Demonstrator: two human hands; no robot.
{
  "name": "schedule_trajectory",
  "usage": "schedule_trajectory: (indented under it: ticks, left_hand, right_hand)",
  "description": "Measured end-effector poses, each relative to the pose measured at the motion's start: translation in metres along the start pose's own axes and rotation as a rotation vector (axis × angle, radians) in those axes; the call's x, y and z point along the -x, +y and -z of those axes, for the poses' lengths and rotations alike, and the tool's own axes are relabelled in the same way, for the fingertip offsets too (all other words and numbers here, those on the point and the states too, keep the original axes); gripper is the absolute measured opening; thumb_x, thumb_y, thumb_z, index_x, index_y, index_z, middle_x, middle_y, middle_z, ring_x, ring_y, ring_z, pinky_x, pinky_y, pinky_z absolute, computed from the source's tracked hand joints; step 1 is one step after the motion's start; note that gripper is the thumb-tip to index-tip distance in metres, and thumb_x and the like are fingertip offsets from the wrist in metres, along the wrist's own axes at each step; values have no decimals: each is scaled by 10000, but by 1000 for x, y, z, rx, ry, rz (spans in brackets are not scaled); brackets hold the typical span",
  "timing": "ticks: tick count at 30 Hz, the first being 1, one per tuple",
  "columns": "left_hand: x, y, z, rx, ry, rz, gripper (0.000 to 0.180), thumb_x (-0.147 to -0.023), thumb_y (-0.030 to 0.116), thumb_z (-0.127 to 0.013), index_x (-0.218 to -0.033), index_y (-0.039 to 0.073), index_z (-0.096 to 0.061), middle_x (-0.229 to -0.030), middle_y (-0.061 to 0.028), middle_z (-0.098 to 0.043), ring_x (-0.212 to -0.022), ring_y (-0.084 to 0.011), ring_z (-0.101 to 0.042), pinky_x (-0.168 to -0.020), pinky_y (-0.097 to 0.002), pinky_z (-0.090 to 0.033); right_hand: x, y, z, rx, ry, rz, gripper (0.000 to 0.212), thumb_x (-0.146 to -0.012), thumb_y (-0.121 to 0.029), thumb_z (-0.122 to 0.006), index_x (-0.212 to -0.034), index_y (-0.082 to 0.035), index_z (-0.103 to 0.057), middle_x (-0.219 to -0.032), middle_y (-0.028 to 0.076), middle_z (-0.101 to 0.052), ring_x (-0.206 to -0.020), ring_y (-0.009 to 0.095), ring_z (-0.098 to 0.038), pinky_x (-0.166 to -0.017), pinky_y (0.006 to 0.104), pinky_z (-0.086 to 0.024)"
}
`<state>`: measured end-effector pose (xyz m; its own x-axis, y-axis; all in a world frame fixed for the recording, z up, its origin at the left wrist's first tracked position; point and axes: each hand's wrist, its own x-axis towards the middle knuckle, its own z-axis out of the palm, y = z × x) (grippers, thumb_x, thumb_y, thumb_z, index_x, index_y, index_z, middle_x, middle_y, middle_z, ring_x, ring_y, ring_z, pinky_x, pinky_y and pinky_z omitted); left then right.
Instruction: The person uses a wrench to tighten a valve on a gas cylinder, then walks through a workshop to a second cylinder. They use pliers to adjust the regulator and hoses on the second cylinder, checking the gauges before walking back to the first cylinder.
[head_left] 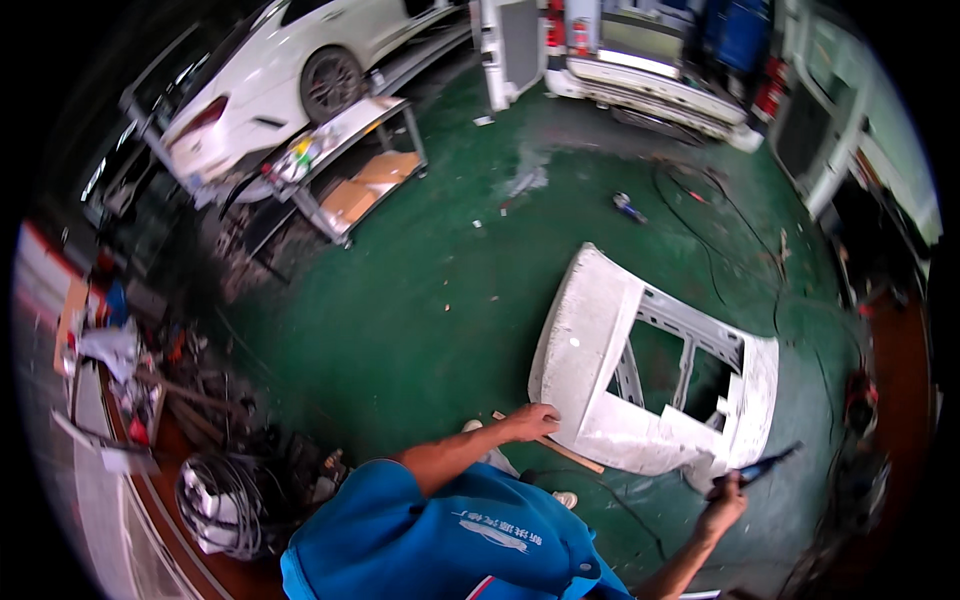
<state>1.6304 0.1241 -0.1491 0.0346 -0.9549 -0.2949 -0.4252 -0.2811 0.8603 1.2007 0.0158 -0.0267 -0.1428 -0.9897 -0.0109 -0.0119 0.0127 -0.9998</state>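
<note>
A scuffed white car body panel (pixel 590 390) with a large cut-out lies on the green floor in front of me. Bare metal ribs cross its opening. My left hand (pixel 532 422) is at the panel's near left corner, fingers curled over the edge. My right hand (pixel 722 508) is closed around a dark, long, narrow tool (pixel 768 464), whose exact kind I cannot make out. The tool's far end points up and to the right, by the panel's near right corner. Partly under the panel's near edge, close to my left hand, is a thin wooden strip (pixel 572 456).
A metal cart (pixel 345 125) with cardboard stands beside a white car (pixel 250 75). A white van (pixel 650 90) with open rear doors is at the back. Cables (pixel 690 225) and a small blue tool (pixel 628 207) lie on the floor. Clutter and a coiled hose (pixel 225 505) sit at left.
</note>
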Motion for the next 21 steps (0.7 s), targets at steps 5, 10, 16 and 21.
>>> schedule_trajectory:
  ticks: [5, 10, 16, 21]
  left_hand:
    - [27, -14, 85, 392, 158, -149, 636, -868, 244, -742, -1394, 6, -476, -1347, -163, -573, -1175, -275, -599, -995, -410, -472]
    - [102, -72, 235, 603, 104, -192, 638, -873, 176, -744, -1421, 51, -442, -1322, -115, -537, -1155, -238, -575, -1019, -375, -453]
    - [208, -103, 359, 173, 506, -8, 236, -866, 138, -697, -1085, 67, -648, -929, -114, -674, -895, -301, -650, -783, -410, -498]
    - [236, -133, 398, -22, 715, 113, 236, -861, 181, -699, -1072, 90, -645, -1050, -112, -654, -948, -360, -636, -787, -463, -497]
  right_hand:
    - [57, 2, -262, 197, -733, -262, 196, -928, -164, -641, -773, -51, -598, -652, -23, -530, -558, 78, -478, -519, 258, -381]
    - [153, -3, -470, 312, -1440, -362, 161, -919, -172, -680, -870, -20, -657, -696, -11, -601, -607, 83, -508, -561, 258, -410]
    - [199, -22, -651, 775, -1787, 335, 289, -836, -281, -750, -929, -21, -666, -692, 142, -645, -621, 260, -631, -605, 401, -477]
    - [231, 0, -756, 681, -2061, 399, 324, -786, -286, -772, -1010, -71, -679, -851, 166, -693, -813, 359, -683, -725, 435, -526]
